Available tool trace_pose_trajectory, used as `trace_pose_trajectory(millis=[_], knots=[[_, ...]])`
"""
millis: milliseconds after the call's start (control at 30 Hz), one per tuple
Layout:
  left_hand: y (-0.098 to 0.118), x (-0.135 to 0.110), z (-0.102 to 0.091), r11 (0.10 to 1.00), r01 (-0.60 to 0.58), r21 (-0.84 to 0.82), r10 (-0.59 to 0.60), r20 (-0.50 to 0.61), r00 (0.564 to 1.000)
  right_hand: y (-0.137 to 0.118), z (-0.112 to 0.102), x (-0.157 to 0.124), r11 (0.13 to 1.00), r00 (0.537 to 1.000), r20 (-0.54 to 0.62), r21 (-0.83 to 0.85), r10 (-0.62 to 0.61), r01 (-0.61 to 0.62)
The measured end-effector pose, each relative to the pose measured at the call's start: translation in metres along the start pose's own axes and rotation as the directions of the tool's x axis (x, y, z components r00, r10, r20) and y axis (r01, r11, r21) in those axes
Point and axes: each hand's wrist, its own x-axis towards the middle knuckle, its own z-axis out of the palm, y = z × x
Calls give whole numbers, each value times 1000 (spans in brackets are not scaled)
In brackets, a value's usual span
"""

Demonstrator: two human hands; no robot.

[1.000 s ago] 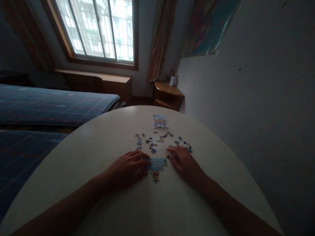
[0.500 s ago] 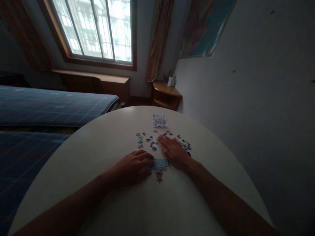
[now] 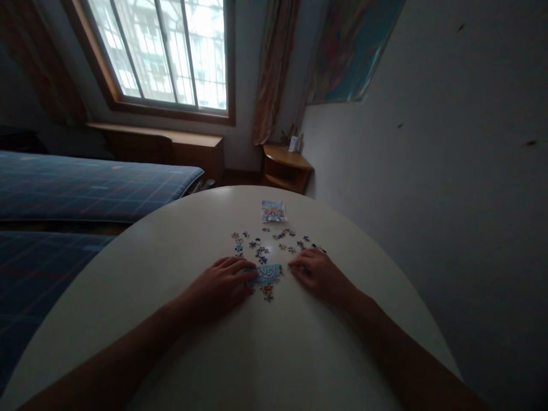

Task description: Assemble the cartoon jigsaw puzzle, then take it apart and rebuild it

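A partly joined jigsaw puzzle [image 3: 269, 275], light blue along its top with a narrow colourful part below, lies flat on the table. My left hand [image 3: 229, 281] is closed around its left end, fingertips on the blue pieces and thumb low at the side. Just right of the puzzle is my right hand [image 3: 323, 275], its thumb and fingers drawn together in a pinch; whatever they hold is too small to make out. Beyond both hands, loose jigsaw pieces [image 3: 262, 254] are scattered, and my right hand partly covers those at the right.
A small picture card [image 3: 273, 211] lies behind the pieces on the round white table [image 3: 192, 228]. Left of the table is a bed with a blue checked mattress [image 3: 85, 185]. A wooden corner cabinet [image 3: 286, 162] stands past the far edge, and a wall rises at the right.
My right hand has drawn back from over the loose pieces to the puzzle's right side, uncovering several pieces. The joined puzzle and my left hand have shifted slightly away from me.
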Motion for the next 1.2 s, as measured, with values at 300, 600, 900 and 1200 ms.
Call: trace_pose_trajectory(millis=[300,600,900,1200], knots=[[0,-1,3,1000,15,4,-15,-1,1000,-8,-9,-5,990,988,89,54,123,-128],[3,0,0,1000,29,0,-29,32,999,-26,-12,-9,986,970,205,72,131,-148],[5,1,-2,999,39,-1,-39,44,998,-46,-24,-12,977,944,278,64,177,-202],[4,-1,2,999,17,-30,-16,28,999,-46,-22,-16,985,942,331,140,53,-104]])
